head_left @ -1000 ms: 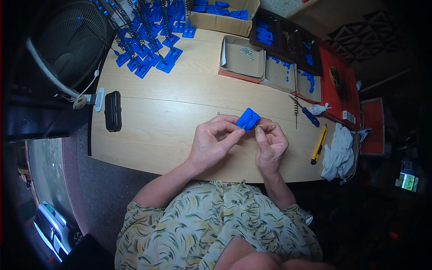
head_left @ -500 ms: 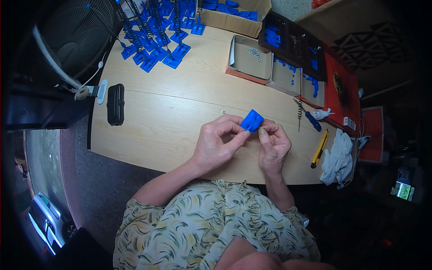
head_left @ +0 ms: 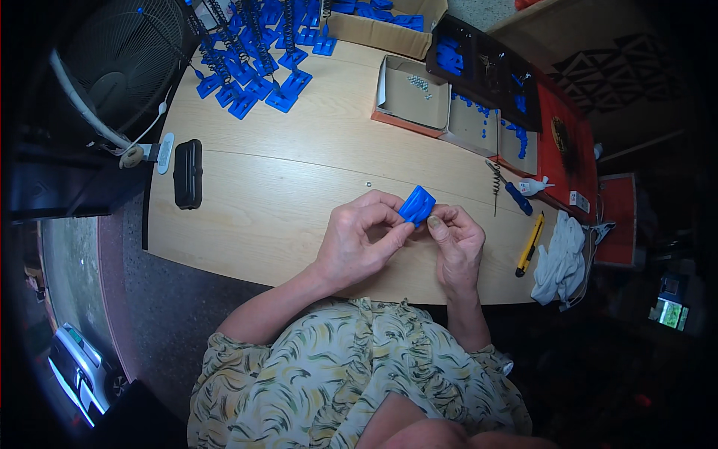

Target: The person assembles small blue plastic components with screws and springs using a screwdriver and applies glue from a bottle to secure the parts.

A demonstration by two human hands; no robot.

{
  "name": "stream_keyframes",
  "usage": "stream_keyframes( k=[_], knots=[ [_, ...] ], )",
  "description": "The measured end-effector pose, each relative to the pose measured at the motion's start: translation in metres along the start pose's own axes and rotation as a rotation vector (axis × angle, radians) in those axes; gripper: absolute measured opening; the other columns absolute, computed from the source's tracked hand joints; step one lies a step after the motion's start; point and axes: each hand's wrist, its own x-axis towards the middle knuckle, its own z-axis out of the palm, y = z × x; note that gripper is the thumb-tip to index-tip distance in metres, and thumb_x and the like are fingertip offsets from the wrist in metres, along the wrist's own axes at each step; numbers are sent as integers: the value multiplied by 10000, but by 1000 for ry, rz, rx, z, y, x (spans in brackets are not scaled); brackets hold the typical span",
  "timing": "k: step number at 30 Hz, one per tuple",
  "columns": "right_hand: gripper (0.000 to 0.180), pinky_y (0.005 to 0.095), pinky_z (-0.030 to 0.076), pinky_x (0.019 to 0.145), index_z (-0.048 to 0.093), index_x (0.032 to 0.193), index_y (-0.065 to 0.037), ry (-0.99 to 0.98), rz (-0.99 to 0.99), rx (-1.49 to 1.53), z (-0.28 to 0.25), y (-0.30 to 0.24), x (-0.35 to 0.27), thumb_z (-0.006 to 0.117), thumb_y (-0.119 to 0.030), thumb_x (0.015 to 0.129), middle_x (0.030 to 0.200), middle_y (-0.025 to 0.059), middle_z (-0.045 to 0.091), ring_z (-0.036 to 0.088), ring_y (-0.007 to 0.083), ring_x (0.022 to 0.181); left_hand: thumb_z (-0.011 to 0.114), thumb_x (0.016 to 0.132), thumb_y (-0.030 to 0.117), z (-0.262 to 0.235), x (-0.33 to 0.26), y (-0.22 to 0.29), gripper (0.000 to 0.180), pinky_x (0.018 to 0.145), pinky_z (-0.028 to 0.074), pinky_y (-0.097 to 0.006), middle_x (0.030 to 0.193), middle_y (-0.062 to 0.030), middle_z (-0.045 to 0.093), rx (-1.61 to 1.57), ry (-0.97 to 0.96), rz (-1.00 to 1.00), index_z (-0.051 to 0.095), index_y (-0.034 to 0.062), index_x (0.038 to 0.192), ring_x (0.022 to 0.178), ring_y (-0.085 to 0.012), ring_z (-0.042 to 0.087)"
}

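Over the near middle of the table I hold a small blue plastic piece, flat-faced with a raised part and tilted up. My left hand is closed on it, thumb and fingers pinching its lower left side. At its right edge my right hand is closed too, the thumb in front and the fingers partly hidden behind. Whether something tiny is also between the right fingertips cannot be seen. A small metal nut lies on the wooden table just beyond my left hand.
Blue pieces with black coiled springs crowd the far left, near a fan. Open boxes of small parts stand far right. A screwdriver, yellow cutter and white glove lie right; a black case lies left.
The blue piece has turned and tilted slightly between my fingers. My right fingertips have shifted a little at its edge; the left grip looks the same.
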Motion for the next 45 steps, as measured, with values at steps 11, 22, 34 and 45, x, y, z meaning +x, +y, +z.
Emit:
stream_keyframes(
  k=[11, 22, 34, 45],
  knots=[
    [128, 312, 535, 919, 636, 1034, 11, -35, 171, 388, -7, 13, 6, 698, -71, 957, 1012, 95, 700, 663, 148, 967, 761, 843, 4, 2, 3, 4, 75, 768, 560, -302, 1013, -146, 693, 125, 39, 142, 705, -42, 864, 889, -205, 693],
    [251, 377, 546, 968, 631, 1180, -20, -191, 305, 622, -17, 12, 9, 703, -66, 944, 1102, 107, 710, 674, 203, 1040, 764, 834, 8, 5, -1, 14, 105, 696, 579, -326, 1043, -145, 680, 162, 30, 198, 699, -44, 898, 842, -244, 712],
    [298, 385, 538, 986, 677, 1156, -75, -253, 322, 649, -24, 25, 10, 783, -80, 878, 1111, 72, 722, 673, 192, 1052, 766, 837, 32, 0, -4, 16, 134, 682, 589, -334, 1052, -134, 669, 155, -15, 201, 699, -50, 921, 822, -249, 714],
    [352, 420, 563, 915, 659, 1165, -40, -242, 390, 647, -30, 24, 7, 804, -135, 858, 1060, 97, 725, 698, 224, 975, 821, 809, 74, -41, -1, 15, 226, 738, 589, -341, 1032, -130, 698, 395, -96, 182, 748, 3, 1011, 879, -242, 719]
  ],
)
